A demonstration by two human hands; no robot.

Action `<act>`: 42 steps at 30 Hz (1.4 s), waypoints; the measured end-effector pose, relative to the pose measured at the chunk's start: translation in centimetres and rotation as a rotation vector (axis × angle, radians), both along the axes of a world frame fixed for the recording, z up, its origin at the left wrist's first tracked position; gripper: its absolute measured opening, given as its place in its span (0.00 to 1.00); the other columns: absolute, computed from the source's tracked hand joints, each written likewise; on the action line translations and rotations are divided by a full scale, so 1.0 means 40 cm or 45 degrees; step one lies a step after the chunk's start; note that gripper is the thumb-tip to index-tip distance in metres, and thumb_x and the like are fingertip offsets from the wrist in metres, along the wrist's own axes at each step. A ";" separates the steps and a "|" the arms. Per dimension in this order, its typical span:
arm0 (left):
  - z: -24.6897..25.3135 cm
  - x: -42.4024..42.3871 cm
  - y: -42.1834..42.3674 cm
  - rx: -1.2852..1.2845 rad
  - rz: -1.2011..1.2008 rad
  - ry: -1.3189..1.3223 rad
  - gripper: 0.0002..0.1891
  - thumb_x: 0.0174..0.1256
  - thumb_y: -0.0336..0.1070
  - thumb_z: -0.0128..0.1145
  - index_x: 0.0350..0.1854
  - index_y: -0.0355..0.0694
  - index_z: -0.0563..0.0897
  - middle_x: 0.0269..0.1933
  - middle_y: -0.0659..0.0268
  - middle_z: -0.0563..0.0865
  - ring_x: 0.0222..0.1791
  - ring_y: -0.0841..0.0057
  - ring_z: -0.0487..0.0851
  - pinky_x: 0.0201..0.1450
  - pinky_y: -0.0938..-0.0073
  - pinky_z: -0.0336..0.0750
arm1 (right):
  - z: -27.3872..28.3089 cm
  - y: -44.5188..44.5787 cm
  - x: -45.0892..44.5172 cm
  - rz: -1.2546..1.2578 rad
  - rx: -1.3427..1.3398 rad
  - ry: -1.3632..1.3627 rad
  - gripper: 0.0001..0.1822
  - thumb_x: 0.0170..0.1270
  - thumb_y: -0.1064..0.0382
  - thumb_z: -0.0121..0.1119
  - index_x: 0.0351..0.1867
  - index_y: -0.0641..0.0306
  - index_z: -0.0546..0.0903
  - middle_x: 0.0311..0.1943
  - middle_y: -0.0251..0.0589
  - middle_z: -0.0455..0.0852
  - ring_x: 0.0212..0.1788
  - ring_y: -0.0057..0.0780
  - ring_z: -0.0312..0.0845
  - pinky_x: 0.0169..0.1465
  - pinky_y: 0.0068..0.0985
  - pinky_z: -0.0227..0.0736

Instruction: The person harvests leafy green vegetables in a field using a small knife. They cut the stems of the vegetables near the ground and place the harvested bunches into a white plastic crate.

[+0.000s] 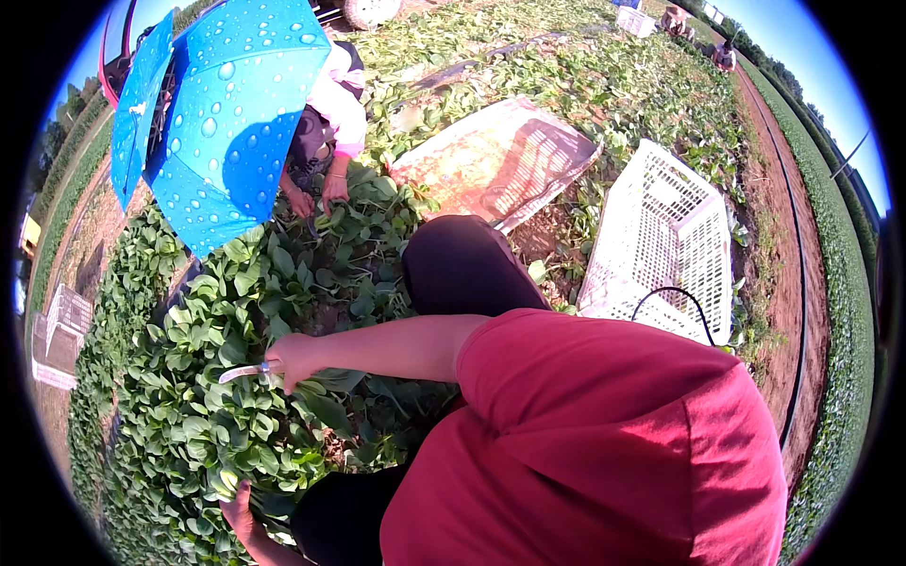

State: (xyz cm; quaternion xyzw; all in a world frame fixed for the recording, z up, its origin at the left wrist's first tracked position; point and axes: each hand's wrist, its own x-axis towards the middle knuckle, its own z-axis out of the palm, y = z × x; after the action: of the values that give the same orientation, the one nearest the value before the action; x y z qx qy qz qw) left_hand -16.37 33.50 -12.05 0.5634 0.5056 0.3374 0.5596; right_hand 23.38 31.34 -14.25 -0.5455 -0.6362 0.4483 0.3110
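Note:
My right hand grips a small knife with a slightly curved blade, which points out over the crop. Below the knife hand, leafy greens lie close against my fingers and wrist. My left hand, low in the view, is around a cut leafy green with a pale stem base; its fingers are partly hidden. Dense rows of standing greens spread before me. My dark-clad knee is bent between the plants and a sheet.
Beside me lie a stained pinkish sheet and a white slatted plastic crate. A co-worker's hands are among greens under a blue umbrella. More crates stand beyond the rows. A dark hose runs along bare soil.

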 end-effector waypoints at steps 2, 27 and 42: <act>0.125 0.053 -0.044 0.045 0.040 -0.105 0.35 0.54 0.37 0.72 0.65 0.33 0.73 0.54 0.59 0.84 0.54 0.69 0.81 0.62 0.65 0.73 | 0.059 -0.043 -0.006 -0.032 -0.142 0.381 0.26 0.38 0.63 0.82 0.43 0.59 0.84 0.26 0.33 0.83 0.23 0.22 0.76 0.26 0.26 0.69; 0.133 0.633 -0.402 0.004 -0.116 -1.105 0.27 0.59 0.28 0.63 0.62 0.37 0.71 0.54 0.61 0.81 0.53 0.69 0.81 0.57 0.66 0.78 | 0.313 -0.370 -0.012 -0.498 0.397 0.981 0.07 0.67 0.70 0.62 0.37 0.61 0.74 0.26 0.27 0.73 0.23 0.13 0.66 0.25 0.15 0.58; 0.100 0.558 -0.367 -0.170 -0.418 -0.959 0.42 0.65 0.55 0.58 0.76 0.39 0.58 0.75 0.54 0.63 0.64 0.58 0.77 0.68 0.54 0.73 | 0.342 -0.406 0.038 -0.173 -0.081 0.945 0.10 0.74 0.64 0.51 0.49 0.63 0.81 0.32 0.33 0.83 0.35 0.21 0.77 0.44 0.24 0.74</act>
State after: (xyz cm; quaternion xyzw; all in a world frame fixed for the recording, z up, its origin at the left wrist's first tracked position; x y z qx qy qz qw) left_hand 5.93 18.82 -8.04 0.4362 0.1900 0.3927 0.7871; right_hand 24.90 15.12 -0.59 -0.3963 -0.4282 0.6133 0.5325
